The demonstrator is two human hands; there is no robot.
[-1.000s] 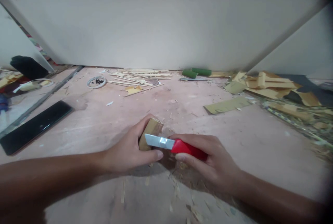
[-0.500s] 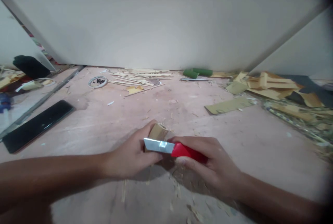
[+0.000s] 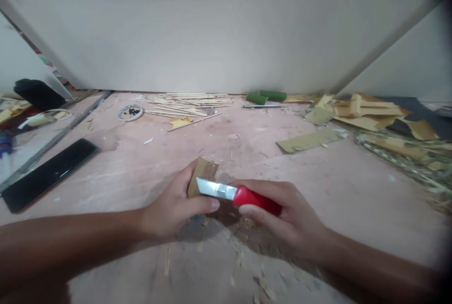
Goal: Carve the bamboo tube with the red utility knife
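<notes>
My left hand (image 3: 180,202) is closed round a short tan bamboo piece (image 3: 204,172), its thumb lying along the near side. A rough, scraped patch shows on the bamboo's upper right side. In my right hand (image 3: 286,209) is a red-handled knife (image 3: 254,198), gripped between thumb and fingers. Its short, broad blade points left and lies across the near side of the bamboo; whether the edge touches cannot be made out. Pale shavings (image 3: 264,287) are scattered on the pinkish board below my hands.
A black phone (image 3: 49,174) lies at left. Along the back are a ring-shaped lid (image 3: 130,112) with dark bits, several thin sticks (image 3: 187,101), and green bamboo pieces (image 3: 270,96). At right lie a sandpaper strip (image 3: 310,141), crumpled brown paper (image 3: 370,110) and a shavings heap (image 3: 420,158).
My left hand has turned the bamboo piece, so its open end faces away and the scraped side shows more. The knife has shifted slightly relative to it, its blade tilting more.
</notes>
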